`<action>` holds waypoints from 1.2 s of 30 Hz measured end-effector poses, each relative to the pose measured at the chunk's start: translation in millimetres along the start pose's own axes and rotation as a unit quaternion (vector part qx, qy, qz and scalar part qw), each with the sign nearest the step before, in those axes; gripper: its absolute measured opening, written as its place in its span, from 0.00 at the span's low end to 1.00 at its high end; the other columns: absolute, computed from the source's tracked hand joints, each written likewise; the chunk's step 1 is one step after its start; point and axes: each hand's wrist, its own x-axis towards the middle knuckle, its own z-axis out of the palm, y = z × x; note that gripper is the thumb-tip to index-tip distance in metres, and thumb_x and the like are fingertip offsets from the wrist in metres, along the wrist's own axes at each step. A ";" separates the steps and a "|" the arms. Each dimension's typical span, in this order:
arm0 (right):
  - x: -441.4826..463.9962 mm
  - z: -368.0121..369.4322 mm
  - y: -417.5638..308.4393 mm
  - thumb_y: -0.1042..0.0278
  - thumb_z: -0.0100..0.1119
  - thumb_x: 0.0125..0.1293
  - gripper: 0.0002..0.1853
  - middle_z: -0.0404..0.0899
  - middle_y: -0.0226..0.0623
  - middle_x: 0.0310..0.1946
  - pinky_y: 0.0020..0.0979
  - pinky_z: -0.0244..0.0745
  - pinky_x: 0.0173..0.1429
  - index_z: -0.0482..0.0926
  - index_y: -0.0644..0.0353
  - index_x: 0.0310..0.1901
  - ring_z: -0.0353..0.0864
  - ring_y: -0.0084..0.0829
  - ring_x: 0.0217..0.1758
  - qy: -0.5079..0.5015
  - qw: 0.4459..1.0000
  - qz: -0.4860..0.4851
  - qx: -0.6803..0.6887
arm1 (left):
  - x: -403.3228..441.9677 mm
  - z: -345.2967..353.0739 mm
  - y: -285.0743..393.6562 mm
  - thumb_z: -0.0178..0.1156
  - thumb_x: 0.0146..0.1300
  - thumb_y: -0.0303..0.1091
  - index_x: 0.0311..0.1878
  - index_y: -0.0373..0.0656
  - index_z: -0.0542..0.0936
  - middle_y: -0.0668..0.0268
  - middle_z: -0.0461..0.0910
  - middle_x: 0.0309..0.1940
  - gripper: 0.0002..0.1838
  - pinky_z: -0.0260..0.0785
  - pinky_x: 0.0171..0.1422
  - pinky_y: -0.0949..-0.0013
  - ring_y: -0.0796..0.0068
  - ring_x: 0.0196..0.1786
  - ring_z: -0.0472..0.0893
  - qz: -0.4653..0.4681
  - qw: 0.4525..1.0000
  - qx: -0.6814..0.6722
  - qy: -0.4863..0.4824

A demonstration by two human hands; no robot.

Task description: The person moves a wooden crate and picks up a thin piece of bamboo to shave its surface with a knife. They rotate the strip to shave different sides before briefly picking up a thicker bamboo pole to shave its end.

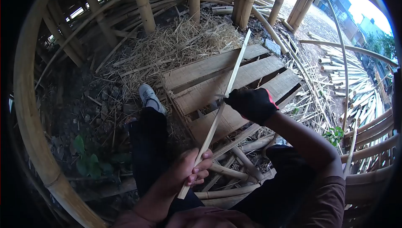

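Note:
A long pale bamboo strip (215, 123) runs slantwise from low in the view up across the wooden pallet (197, 66). My left hand (193, 167), bare, is closed around the strip near its lower end. Further up, my right hand (253, 105) wears a black glove with a red cuff and is closed beside the strip. A knife (220, 96) juts from the right fist, its short blade lying across the strip; the handle is hidden in the glove. The strip's upper end extends past the pallet's far edge.
Bamboo shavings (180, 43) are heaped behind the pallet. Upright bamboo posts (143, 6) stand at the back, and a curved bamboo pole (31, 115) arcs along the left. Cut bamboo poles (356, 77) lie stacked at right. Below the pallet lie more bamboo pieces (247, 163).

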 end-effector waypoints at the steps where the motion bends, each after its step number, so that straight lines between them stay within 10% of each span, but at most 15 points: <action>1: -0.9 -11.0 10.2 0.54 0.51 0.70 0.11 0.82 0.33 0.28 0.36 0.76 0.23 0.81 0.45 0.45 0.83 0.35 0.25 -0.015 1.000 0.020 0.011 | 2.7 2.0 -2.6 0.32 0.76 0.41 0.37 0.48 0.64 0.77 0.58 0.13 0.14 0.53 0.07 0.82 0.88 0.07 0.59 0.007 1.000 0.013 0.006; 6: -24.0 -22.7 -51.5 0.58 0.53 0.67 0.10 0.82 0.29 0.34 0.35 0.78 0.27 0.81 0.44 0.47 0.84 0.33 0.29 0.001 0.986 -0.156 0.061 | 10.4 -3.8 -0.4 0.33 0.76 0.41 0.38 0.48 0.64 0.76 0.59 0.14 0.13 0.53 0.08 0.82 0.88 0.08 0.58 0.029 0.998 0.050 0.009; 10: -28.8 -21.6 -69.7 0.56 0.58 0.62 0.14 0.81 0.25 0.33 0.33 0.77 0.25 0.81 0.46 0.49 0.85 0.30 0.34 -0.132 0.985 -0.108 0.040 | 11.9 -7.9 -6.1 0.37 0.75 0.42 0.39 0.45 0.67 0.76 0.60 0.15 0.13 0.50 0.09 0.81 0.87 0.09 0.59 0.034 0.995 0.080 0.043; 11: -26.3 -5.6 -49.7 0.56 0.60 0.63 0.07 0.79 0.25 0.28 0.31 0.74 0.22 0.81 0.47 0.38 0.82 0.28 0.25 0.067 0.976 -0.194 0.067 | 15.9 -10.8 -6.2 0.38 0.75 0.42 0.40 0.44 0.67 0.76 0.60 0.15 0.13 0.51 0.10 0.81 0.88 0.09 0.59 0.042 0.996 0.061 0.043; 17: -20.7 -1.9 -29.0 0.55 0.54 0.67 0.11 0.81 0.25 0.33 0.33 0.77 0.27 0.80 0.42 0.48 0.83 0.30 0.30 0.040 0.976 -0.215 0.006 | 22.2 -10.3 0.1 0.40 0.74 0.41 0.43 0.44 0.69 0.77 0.61 0.16 0.12 0.53 0.12 0.82 0.89 0.12 0.59 0.072 0.996 0.043 0.024; 23: -7.6 3.9 3.1 0.52 0.51 0.70 0.12 0.80 0.31 0.26 0.36 0.75 0.24 0.80 0.47 0.40 0.83 0.34 0.24 0.017 0.999 -0.037 -0.018 | 33.4 -10.2 -7.7 0.38 0.77 0.45 0.43 0.43 0.69 0.75 0.61 0.16 0.16 0.54 0.13 0.79 0.87 0.12 0.59 0.105 0.987 0.108 0.063; 36: -16.5 -4.5 -8.8 0.57 0.53 0.68 0.11 0.82 0.31 0.35 0.35 0.78 0.26 0.81 0.43 0.47 0.85 0.32 0.32 -0.055 0.997 -0.056 0.015 | 23.9 -4.3 -5.2 0.38 0.76 0.45 0.44 0.43 0.69 0.74 0.62 0.16 0.16 0.52 0.13 0.79 0.86 0.11 0.59 0.091 0.991 0.074 0.059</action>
